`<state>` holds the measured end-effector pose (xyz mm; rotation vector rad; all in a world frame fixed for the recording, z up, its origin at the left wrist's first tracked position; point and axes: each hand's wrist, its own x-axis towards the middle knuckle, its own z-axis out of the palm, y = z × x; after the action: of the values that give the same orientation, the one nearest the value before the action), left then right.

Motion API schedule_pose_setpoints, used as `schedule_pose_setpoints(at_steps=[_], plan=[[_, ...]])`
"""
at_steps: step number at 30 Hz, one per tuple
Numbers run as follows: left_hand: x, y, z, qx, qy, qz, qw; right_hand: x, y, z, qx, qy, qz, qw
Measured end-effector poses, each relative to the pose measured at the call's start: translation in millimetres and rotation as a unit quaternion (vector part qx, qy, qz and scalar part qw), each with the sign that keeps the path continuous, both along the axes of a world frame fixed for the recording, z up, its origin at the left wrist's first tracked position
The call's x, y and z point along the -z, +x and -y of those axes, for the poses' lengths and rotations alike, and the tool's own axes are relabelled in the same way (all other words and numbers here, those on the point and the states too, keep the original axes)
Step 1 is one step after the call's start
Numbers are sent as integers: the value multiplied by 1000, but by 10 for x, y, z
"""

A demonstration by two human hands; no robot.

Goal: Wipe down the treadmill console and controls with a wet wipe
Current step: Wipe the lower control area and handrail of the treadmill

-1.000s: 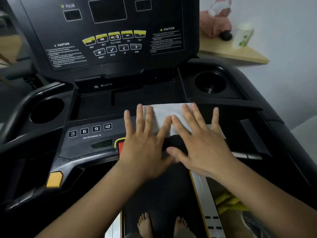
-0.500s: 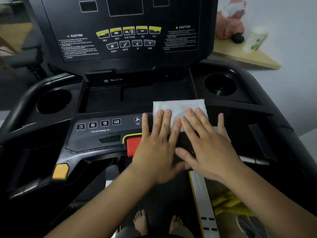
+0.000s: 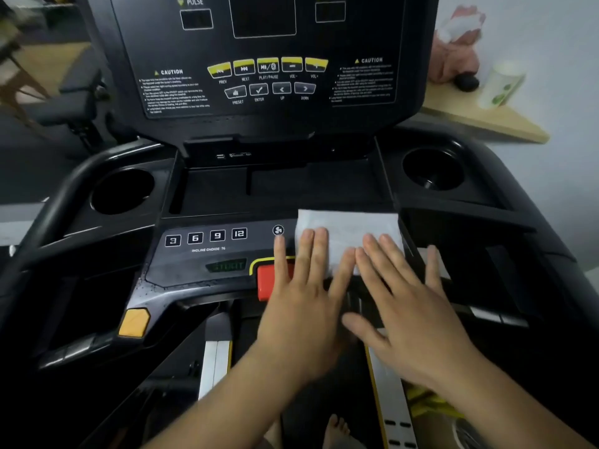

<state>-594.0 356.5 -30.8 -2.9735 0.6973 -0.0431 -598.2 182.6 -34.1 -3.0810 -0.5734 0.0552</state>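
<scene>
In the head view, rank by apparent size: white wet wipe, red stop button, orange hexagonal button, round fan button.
1. White wet wipe, partly under both hands.
2-3. Red stop button, partly covered, and orange hexagonal button: too alike to rank.
4. Round fan button.

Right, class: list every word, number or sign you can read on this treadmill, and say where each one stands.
"PULSE": upper console.
"CAUTION": two warning panels; small print too blurred.
"PREV", "NEXT", "PLAY/PAUSE", "VOL-", "VOL+": yellow buttons.
"PRESET", "ENTER", "UP", "DOWN": grey buttons.
"3", "6", "9", "12", "INCLINE CHOICE %": lower panel.
Fan sign.
Green display: unreadable.
</scene>
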Motion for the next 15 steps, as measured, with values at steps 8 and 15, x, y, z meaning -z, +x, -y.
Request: schedule_pose_setpoints(at_steps=[8,15], plan=[[-7,162,427,29,10,42,999,24,93,325,49,-23,8,998],[306,-374,487,98,34,26,994,215,-497,568,-8,2,25,1000]])
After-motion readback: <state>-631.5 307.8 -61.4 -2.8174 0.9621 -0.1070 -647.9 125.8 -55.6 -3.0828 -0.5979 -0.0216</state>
